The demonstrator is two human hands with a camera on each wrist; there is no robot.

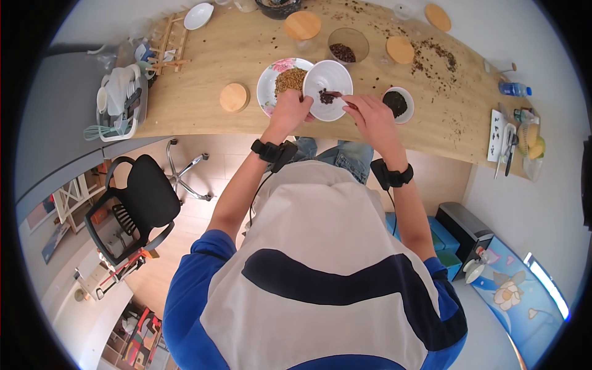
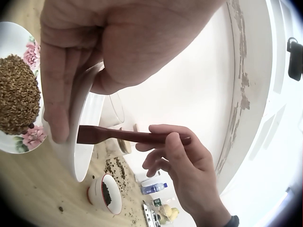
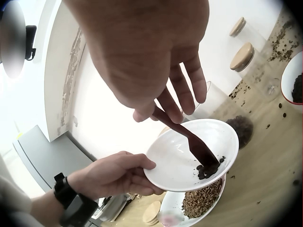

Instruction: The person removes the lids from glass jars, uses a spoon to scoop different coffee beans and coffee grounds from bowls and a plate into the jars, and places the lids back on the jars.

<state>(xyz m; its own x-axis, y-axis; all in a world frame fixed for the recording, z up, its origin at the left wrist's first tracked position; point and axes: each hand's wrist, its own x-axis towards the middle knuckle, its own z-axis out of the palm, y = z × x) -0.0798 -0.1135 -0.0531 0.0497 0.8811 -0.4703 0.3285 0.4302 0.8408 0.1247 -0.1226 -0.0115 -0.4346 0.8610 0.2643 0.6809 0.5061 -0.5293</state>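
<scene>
My left hand (image 1: 290, 111) grips the rim of a white plate (image 1: 328, 89), tilted above the wooden table (image 1: 203, 92); the same plate (image 3: 189, 156) shows a small dark clump at its low edge. My right hand (image 1: 370, 114) pinches a dark red-brown spatula (image 3: 189, 139) whose blade touches that clump. In the left wrist view the spatula (image 2: 128, 136) reaches into the tilted plate (image 2: 78, 142) from the right hand (image 2: 184, 165). Under the tilted plate lies a flowered plate (image 1: 275, 83) heaped with brown grains.
A small white bowl of dark bits (image 1: 398, 103) stands right of the hands, a glass jar with dark beans (image 1: 347, 46) behind. Wooden lids (image 1: 234, 97) and spilled dark crumbs (image 1: 438, 55) lie about. A dish rack (image 1: 120, 98) is at the left, a black chair (image 1: 139, 203) below.
</scene>
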